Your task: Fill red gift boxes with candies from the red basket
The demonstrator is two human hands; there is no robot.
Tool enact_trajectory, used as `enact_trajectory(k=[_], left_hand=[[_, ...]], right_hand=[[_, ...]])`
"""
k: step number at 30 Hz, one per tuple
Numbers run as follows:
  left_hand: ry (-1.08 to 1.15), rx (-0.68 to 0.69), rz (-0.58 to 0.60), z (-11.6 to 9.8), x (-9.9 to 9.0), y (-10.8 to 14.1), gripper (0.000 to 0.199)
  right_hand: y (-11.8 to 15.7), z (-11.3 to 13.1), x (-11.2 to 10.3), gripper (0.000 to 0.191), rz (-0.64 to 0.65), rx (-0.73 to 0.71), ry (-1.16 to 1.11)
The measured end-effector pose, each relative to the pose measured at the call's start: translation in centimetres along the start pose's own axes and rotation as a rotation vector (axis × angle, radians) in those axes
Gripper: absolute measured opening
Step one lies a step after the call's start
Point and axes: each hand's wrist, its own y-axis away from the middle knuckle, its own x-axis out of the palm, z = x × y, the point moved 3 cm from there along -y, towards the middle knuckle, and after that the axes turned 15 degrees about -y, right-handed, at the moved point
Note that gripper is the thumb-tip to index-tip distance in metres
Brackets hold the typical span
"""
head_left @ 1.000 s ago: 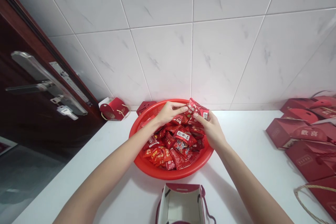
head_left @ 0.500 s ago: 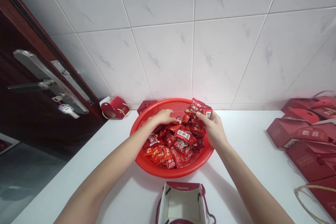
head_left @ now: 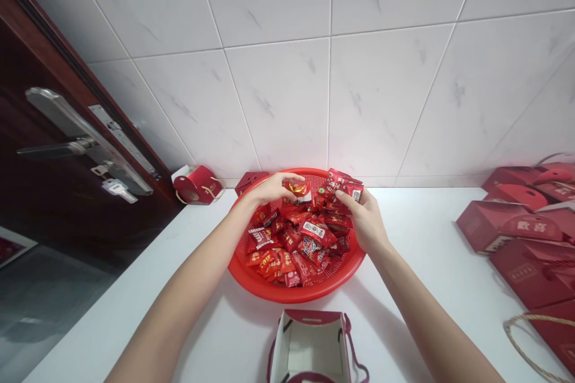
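A red plastic basket (head_left: 297, 294) with perforated sides holds a heap of wrapped candies (head_left: 287, 239) in red packets. Over its back left part, my left hand (head_left: 273, 188) pinches a shiny red and gold wrapped candy (head_left: 298, 188) between thumb and fingers. At the right rim, my right hand (head_left: 366, 218) is closed on several red candy packets (head_left: 340, 182), thumb on top. In front of the basket stands an open gift box (head_left: 309, 347), white inside, with a dark red flap and cord handles; nothing shows inside it.
Red gift boxes (head_left: 523, 224) crowd the right side of the white table (head_left: 188, 251). Two small red boxes, one with rope handles (head_left: 197, 184), stand against the tiled wall (head_left: 278, 108). A dark door (head_left: 54, 191) with keys in its lock is at the left.
My left hand has risen out of the candy heap and now holds a red and gold candy. The right hand has stayed in place with its packets.
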Motion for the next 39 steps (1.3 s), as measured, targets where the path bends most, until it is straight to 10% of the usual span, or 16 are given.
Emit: enact_trajectory(k=[16, 26, 31, 39], left_hand=[[-0.345, -0.186, -0.361, 1.9, -1.3, -0.4, 0.018], [-0.51, 0.048, -0.316, -0.4, 0.7, -0.4, 0.032], [-0.53, 0.148, -0.039, -0.1, 3.1, -1.0, 0.029], [-0.443, 0.195, 0.079, 0.3, 6.1, -2.0, 0.079]], right_hand=[[0.0, 0.1, 0.1, 0.036, -0.028, -0.017, -0.009], [0.0, 0.1, 0.0, 0.035, -0.028, -0.018, -0.017], [-0.2, 0.2, -0.4, 0.035, -0.118, -0.156, -0.104], [-0.2, 0.2, -0.4, 0.034, -0.163, -0.181, -0.138]])
